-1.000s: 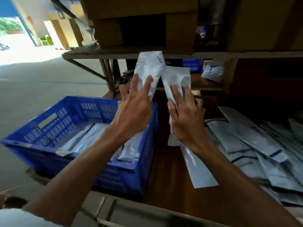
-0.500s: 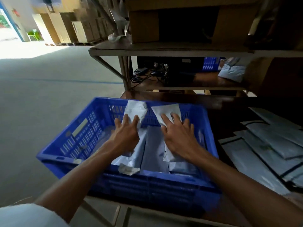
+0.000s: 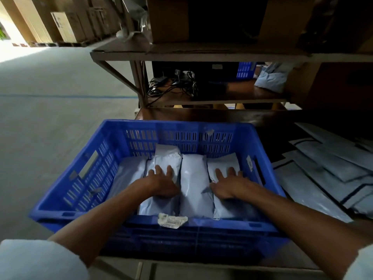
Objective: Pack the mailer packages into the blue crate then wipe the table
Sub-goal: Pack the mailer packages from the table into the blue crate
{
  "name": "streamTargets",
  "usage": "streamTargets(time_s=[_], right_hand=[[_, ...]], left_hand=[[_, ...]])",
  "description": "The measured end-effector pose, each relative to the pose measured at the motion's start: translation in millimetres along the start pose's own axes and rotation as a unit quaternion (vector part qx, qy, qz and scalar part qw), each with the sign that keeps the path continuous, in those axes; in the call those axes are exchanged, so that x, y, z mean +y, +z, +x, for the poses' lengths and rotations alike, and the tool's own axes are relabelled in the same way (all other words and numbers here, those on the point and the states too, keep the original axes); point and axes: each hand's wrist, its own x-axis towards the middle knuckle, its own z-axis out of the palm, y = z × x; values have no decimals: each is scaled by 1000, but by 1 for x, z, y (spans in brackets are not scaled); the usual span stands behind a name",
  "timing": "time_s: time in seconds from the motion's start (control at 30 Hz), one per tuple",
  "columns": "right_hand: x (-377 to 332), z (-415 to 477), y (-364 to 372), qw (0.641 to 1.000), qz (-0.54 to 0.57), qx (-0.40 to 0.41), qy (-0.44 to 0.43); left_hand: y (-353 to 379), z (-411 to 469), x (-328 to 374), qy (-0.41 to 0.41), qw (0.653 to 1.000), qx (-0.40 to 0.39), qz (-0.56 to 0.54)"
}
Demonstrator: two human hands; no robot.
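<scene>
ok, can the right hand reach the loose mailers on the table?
Probably yes: the right hand rests open in the blue crate, holding nothing, and the mailers lie just beyond its right wall, uncovered.

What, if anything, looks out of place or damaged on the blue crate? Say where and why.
A crumpled, torn white label clings to the blue crate's near rim, half peeled. Inside, the mailer under the left hand sticks up against the far wall, higher than its neighbours.
</scene>
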Motion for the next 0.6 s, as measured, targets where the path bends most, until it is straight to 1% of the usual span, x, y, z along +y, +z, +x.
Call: streamTargets(time_s=[0.07,0.2,0.27,0.43,0.5,0.53,0.6], right_hand=[[2,5,-1,999,20,-34,-14],[-3,11,5,995,-21,-94,0],[-6,13,8,995,-20,-101,1],[-3,21,6,996,-27,-82,-18],[-3,19,1,997,-30,-70,-19],[-2,15,-4,998,-36,-51,-24],[2,6,-18,997,-26,28,-66]], left_hand=[[-1,-4,0,7,999,-15,29],[-1,-1,0,7,998,-33,56],[1,-1,2,9,997,-39,60],[0,3,2,-5,998,-26,58],[-3,1,1,-9,999,13,51],[-6,-3,3,-5,998,53,45],[-17,-17,13,30,988,149,30]])
